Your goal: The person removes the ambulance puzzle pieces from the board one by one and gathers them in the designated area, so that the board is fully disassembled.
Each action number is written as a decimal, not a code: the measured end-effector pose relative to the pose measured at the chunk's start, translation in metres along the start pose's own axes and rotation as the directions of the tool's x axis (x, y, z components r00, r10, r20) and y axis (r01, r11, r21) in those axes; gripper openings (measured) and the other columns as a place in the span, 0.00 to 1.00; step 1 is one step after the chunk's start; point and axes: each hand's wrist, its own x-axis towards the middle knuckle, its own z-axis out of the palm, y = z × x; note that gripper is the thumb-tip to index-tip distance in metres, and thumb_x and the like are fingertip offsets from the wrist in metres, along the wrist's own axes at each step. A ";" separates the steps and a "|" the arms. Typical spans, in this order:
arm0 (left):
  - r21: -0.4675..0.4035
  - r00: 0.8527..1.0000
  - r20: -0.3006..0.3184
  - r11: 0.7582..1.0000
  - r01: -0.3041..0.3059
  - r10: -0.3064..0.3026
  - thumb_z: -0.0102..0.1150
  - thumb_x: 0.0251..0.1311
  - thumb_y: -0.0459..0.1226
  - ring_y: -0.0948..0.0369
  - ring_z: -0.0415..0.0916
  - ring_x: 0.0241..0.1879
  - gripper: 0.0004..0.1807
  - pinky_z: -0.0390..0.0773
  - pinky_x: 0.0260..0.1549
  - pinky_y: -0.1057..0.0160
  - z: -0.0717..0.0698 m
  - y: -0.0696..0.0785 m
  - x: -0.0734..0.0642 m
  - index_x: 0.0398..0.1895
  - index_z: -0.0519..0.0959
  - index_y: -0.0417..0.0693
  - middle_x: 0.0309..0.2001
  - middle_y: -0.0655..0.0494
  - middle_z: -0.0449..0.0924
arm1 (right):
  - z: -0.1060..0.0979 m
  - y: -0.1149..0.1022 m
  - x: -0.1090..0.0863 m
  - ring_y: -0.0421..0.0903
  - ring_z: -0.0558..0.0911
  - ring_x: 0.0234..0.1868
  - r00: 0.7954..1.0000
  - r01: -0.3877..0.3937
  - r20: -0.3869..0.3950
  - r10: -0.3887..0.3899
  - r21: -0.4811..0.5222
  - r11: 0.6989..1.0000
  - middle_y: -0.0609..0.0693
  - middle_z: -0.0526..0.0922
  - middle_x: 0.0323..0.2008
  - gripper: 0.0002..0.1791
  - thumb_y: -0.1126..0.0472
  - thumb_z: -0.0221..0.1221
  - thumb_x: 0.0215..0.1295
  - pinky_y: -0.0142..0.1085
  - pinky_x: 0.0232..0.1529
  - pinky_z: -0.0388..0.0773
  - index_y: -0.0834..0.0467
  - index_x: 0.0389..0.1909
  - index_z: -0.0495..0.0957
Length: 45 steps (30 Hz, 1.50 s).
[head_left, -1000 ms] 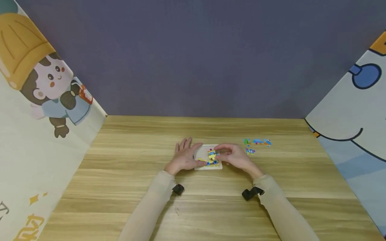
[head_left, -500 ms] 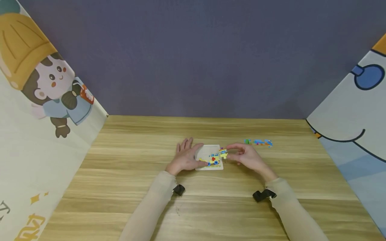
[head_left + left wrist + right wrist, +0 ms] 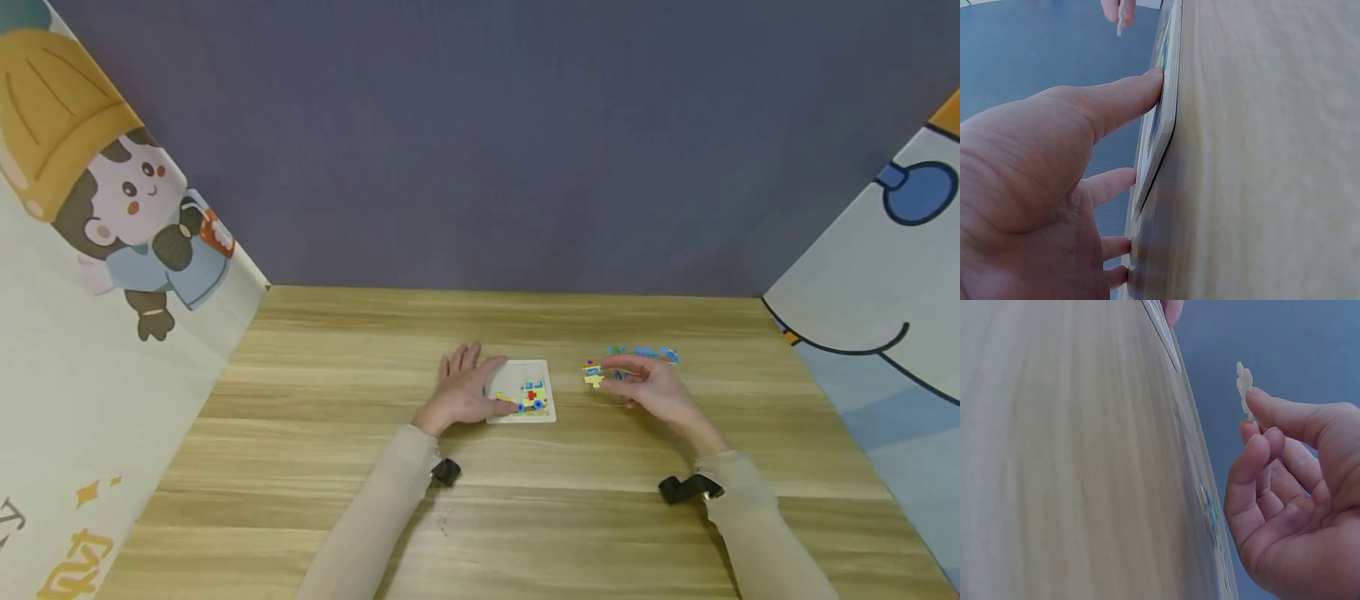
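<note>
My left hand lies at the left side of a white puzzle tray, thumb across its lower part and the other fingers spread on the table. In the left wrist view the thumb tip presses on the tray's face. Joined puzzle pieces in the tray's lower right show a yellow vehicle with blue wheels and a red cross. To the right of the tray, my right hand pinches a yellow and blue puzzle piece between thumb and fingers. The right wrist view shows that piece edge-on, raised above the tabletop.
Several loose blue and green puzzle pieces lie on the wooden table behind the right hand, which partly covers them. A dark wall stands along the table's back edge, with cartoon-printed panels on both sides.
My right hand has moved right, carrying the pinched puzzle piece from over the tray to beside it. The joined pieces in the tray are now uncovered. My left hand has stayed in place.
</note>
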 end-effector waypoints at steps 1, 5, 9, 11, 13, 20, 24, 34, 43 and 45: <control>0.004 1.000 0.001 1.000 0.001 -0.001 0.72 0.60 0.60 0.42 0.34 0.87 0.48 0.31 0.84 0.34 0.000 0.000 0.000 0.82 0.65 0.62 0.88 0.42 0.42 | -0.003 0.001 -0.001 0.39 0.79 0.29 1.000 -0.002 -0.006 0.002 0.004 1.000 0.56 0.83 0.65 0.30 0.54 0.72 0.70 0.34 0.32 0.84 0.61 0.68 0.79; 0.004 1.000 0.007 1.000 0.003 -0.003 0.71 0.61 0.60 0.42 0.34 0.87 0.48 0.31 0.84 0.35 0.000 0.000 0.000 0.82 0.65 0.62 0.88 0.42 0.41 | -0.011 0.008 -0.005 0.38 0.81 0.31 1.000 0.000 -0.028 0.000 0.008 1.000 0.43 0.87 0.57 0.30 0.55 0.70 0.71 0.33 0.31 0.84 0.63 0.69 0.77; -0.003 1.000 0.012 1.000 0.004 -0.004 0.71 0.61 0.60 0.42 0.33 0.87 0.47 0.31 0.83 0.35 -0.001 -0.001 0.000 0.82 0.65 0.62 0.88 0.42 0.41 | -0.019 0.012 -0.008 0.37 0.82 0.32 0.999 0.001 -0.052 0.000 0.011 1.000 0.30 0.87 0.49 0.30 0.54 0.70 0.72 0.33 0.31 0.84 0.64 0.69 0.77; -0.005 1.000 0.011 1.000 0.004 -0.004 0.71 0.61 0.60 0.42 0.33 0.87 0.47 0.31 0.83 0.34 -0.002 -0.001 0.000 0.82 0.65 0.62 0.88 0.42 0.41 | -0.023 0.014 -0.010 0.37 0.82 0.31 0.998 0.000 -0.064 0.001 0.010 1.000 0.26 0.86 0.48 0.30 0.54 0.69 0.72 0.33 0.31 0.83 0.64 0.69 0.76; -0.008 1.000 0.010 1.000 0.003 -0.003 0.71 0.61 0.60 0.42 0.33 0.87 0.47 0.31 0.83 0.34 -0.002 -0.001 0.000 0.82 0.65 0.62 0.88 0.42 0.41 | -0.027 0.016 -0.012 0.37 0.81 0.30 0.997 0.003 -0.075 -0.002 0.013 1.000 0.24 0.84 0.48 0.31 0.54 0.69 0.73 0.33 0.31 0.83 0.64 0.70 0.76; -0.014 1.000 0.014 1.000 0.003 -0.003 0.72 0.61 0.59 0.42 0.33 0.87 0.48 0.30 0.84 0.35 -0.003 0.000 -0.001 0.83 0.65 0.62 0.88 0.43 0.40 | -0.039 0.024 -0.018 0.37 0.81 0.30 0.994 -0.014 -0.106 0.015 0.005 1.000 0.22 0.84 0.47 0.31 0.54 0.69 0.73 0.33 0.30 0.82 0.65 0.70 0.75; -0.016 1.000 0.011 1.000 0.000 0.000 0.72 0.61 0.59 0.41 0.33 0.87 0.48 0.30 0.83 0.35 -0.004 0.000 -0.002 0.83 0.65 0.61 0.88 0.42 0.40 | -0.045 0.028 -0.018 0.36 0.79 0.29 0.992 -0.032 -0.126 0.031 -0.007 0.999 0.22 0.84 0.45 0.31 0.54 0.69 0.73 0.32 0.30 0.81 0.65 0.70 0.75; -0.021 1.000 0.013 1.000 -0.005 0.005 0.72 0.61 0.59 0.41 0.32 0.87 0.48 0.30 0.83 0.35 -0.001 -0.001 -0.002 0.82 0.65 0.61 0.88 0.42 0.40 | -0.062 0.039 -0.026 0.35 0.80 0.30 0.989 -0.061 -0.134 0.056 -0.035 0.998 0.18 0.81 0.46 0.33 0.54 0.68 0.74 0.31 0.31 0.83 0.66 0.72 0.72; -0.019 1.000 0.008 1.000 -0.015 0.015 0.72 0.61 0.59 0.40 0.34 0.87 0.47 0.32 0.83 0.33 0.000 -0.001 -0.001 0.82 0.65 0.59 0.87 0.40 0.41 | -0.070 0.043 -0.028 0.36 0.77 0.27 0.990 -0.084 -0.128 0.061 -0.175 0.981 0.24 0.81 0.46 0.32 0.50 0.67 0.75 0.33 0.29 0.81 0.64 0.71 0.75; -0.016 1.000 0.008 1.000 -0.016 0.016 0.72 0.61 0.59 0.40 0.34 0.87 0.47 0.32 0.83 0.33 -0.001 -0.001 -0.002 0.82 0.65 0.59 0.87 0.40 0.41 | -0.070 0.043 -0.029 0.37 0.78 0.27 0.990 -0.088 -0.121 0.065 -0.199 0.976 0.29 0.82 0.46 0.32 0.49 0.67 0.75 0.34 0.28 0.80 0.64 0.71 0.75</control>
